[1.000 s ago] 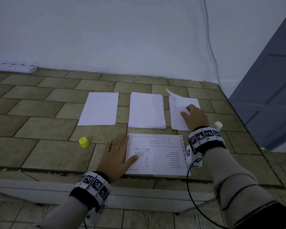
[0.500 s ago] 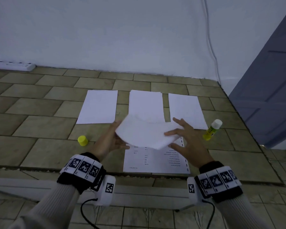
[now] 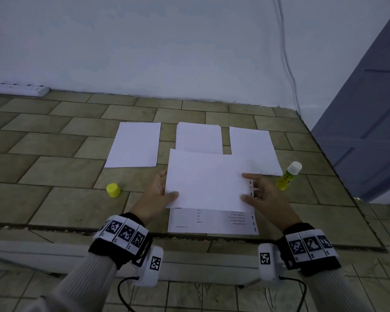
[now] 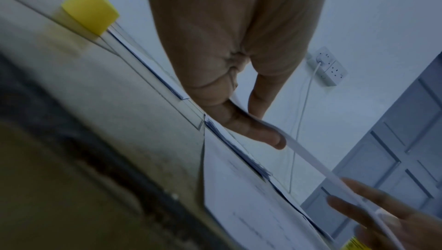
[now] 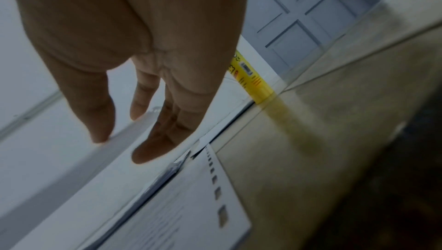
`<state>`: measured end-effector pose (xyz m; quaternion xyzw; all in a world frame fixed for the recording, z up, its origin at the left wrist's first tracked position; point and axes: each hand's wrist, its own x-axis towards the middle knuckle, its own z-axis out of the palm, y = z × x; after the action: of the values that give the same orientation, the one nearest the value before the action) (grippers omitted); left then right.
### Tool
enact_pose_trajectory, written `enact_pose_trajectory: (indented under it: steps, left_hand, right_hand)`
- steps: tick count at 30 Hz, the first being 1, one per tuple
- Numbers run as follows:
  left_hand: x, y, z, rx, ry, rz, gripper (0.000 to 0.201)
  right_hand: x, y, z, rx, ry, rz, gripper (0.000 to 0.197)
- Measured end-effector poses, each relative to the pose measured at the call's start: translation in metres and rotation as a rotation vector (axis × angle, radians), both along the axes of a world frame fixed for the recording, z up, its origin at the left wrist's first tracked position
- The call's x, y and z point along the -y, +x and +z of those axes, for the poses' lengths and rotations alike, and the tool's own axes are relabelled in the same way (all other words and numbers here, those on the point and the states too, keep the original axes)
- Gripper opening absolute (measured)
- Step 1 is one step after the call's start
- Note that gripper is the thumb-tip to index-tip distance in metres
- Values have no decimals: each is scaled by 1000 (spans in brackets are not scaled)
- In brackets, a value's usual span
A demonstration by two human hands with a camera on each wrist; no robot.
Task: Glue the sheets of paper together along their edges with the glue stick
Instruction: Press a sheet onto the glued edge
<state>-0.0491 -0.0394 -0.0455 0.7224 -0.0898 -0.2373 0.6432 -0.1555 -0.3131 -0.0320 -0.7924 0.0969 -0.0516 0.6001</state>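
Note:
A blank white sheet hovers flat just above a printed sheet at the table's near edge and covers its far half. My left hand pinches the blank sheet's left edge, thumb on top, with the index finger on the sheet's other side. My right hand holds the right edge, thumb and index finger on top and the other fingers below. The glue stick stands uncapped to the right of my right hand. Its yellow cap sits left of my left hand.
Three white paper stacks lie in a row behind: left, middle, right. A power strip sits at the far left by the wall. The tiled table ends just right of the glue stick, before a grey door.
My right hand lifted a sheet off the right stack and brought it toward me. My left hand left the printed sheet and took the other edge. The sheet now lies flatter and lower.

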Motion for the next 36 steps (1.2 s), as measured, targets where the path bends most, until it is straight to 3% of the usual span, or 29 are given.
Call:
enact_pose_trajectory:
  steps: [2,6,9,12,16,24,36]
  left_hand:
    - [1,-1,0,23,6,-15,70]
    - [1,-5,2,246,94,-66,78]
    - [2,-11,2,272,125,-90,62]
    - [4,-14,0,284,217,-37,39]
    - [2,-13,-2,320,296,-33,34]
    - [1,-14,-3,453,488,-67,24]
    - [-2,-14,-8,479,606,-97,22]
  right_hand:
    - [1,0,-1,-19,-53,-41,38]
    - [3,-3,-1,-113,-169,-45,40]
    - [5,-4,0,-150,-207,-21,50]
    - [7,-5,0,-157,-255,-38,41]
    - [9,-6,-3,-161,-423,-34,28]
    - [5,-7,-7,-242,-561,30,34]
    - [9,-7,-8,-291,-500,44,38]
